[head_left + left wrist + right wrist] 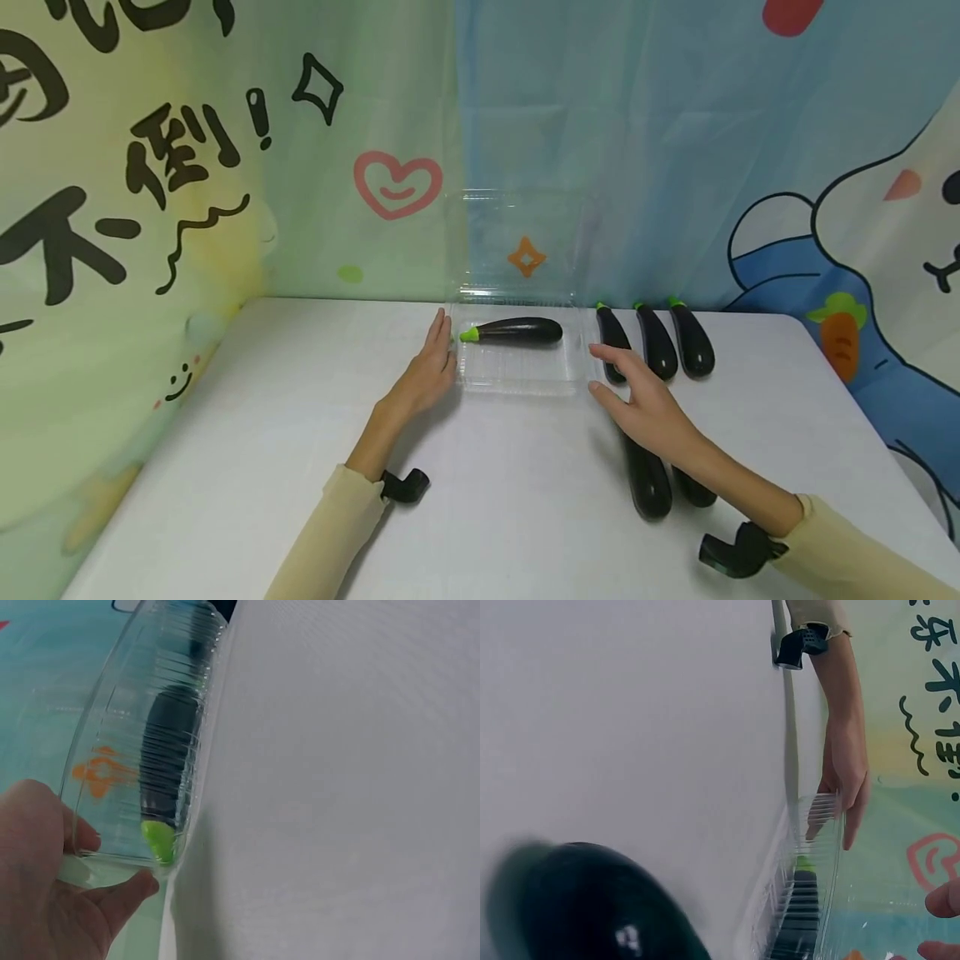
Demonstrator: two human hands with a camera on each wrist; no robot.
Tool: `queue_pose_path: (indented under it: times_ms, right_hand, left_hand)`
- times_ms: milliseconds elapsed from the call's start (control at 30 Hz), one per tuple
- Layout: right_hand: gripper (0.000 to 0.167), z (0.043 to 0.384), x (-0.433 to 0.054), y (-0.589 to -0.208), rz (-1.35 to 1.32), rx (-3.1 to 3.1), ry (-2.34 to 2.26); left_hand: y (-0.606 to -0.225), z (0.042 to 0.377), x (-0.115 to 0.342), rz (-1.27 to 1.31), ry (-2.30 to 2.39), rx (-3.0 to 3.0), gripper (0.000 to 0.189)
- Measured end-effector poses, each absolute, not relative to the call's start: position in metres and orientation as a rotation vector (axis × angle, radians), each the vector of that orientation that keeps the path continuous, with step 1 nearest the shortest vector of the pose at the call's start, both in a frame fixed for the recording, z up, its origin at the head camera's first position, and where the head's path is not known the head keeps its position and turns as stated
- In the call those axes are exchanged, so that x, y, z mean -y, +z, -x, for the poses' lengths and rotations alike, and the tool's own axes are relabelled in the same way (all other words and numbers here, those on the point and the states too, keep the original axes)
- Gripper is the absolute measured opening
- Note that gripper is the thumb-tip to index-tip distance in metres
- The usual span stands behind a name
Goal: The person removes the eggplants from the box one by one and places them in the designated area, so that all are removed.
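A clear plastic clamshell box lies with its lid raised at the back, and one eggplant rests sideways inside, green stem to the left. My left hand is against the box's left side, its fingers straight; the left wrist view has thumb and fingers near the box's end wall. On the other side, my right hand hovers near the box's right edge with thumb and fingers spread, holding nothing. Beneath and beside that hand lie more eggplants, one of them large in the right wrist view.
Three eggplants lie side by side at the back right of the white table. A second front eggplant is partly hidden by the right forearm. Behind the table hangs a printed curtain, close to the raised lid.
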State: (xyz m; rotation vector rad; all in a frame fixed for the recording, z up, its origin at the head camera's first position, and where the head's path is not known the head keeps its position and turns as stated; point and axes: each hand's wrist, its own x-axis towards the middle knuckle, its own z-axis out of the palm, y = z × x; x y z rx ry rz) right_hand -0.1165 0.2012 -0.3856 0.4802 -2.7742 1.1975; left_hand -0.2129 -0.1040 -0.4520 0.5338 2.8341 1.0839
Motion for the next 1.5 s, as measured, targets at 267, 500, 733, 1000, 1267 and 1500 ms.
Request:
queue_pose_path:
  times_ms: [267, 500, 733, 1000, 1267, 1500]
  right_hand:
    - [0.045, 0.147, -0.186, -0.388, -0.602, 2.809, 1.099]
    - [0.042, 0.194, -0.168, -0.389, -0.813, 2.824, 1.063]
    - [0.049, 0.237, -0.160, -0.398, -0.914, 2.942, 0.988]
    - [0.053, 0.265, -0.166, -0.414, -0.917, 2.992, 1.067]
    - [0.054, 0.277, -0.162, -0.418, -0.900, 3.029, 1.096]
    - [0.054, 0.282, -0.158, -0.421, -0.911, 3.044, 1.068]
  left_hand:
    - [-0.455, 0.213, 0.105, -0.517, 1.100, -2.837, 0.062]
    - [-0.457, 0.213, 0.105, -0.486, 1.128, -2.857, 0.062]
    - [-0.458, 0.213, 0.100, -0.453, 1.171, -2.868, 0.064]
    - [-0.456, 0.213, 0.097, -0.421, 1.190, -2.863, 0.064]
    - [-0.455, 0.213, 0.098, -0.406, 1.203, -2.877, 0.064]
    - [-0.456, 0.214, 0.098, -0.405, 1.201, -2.873, 0.063]
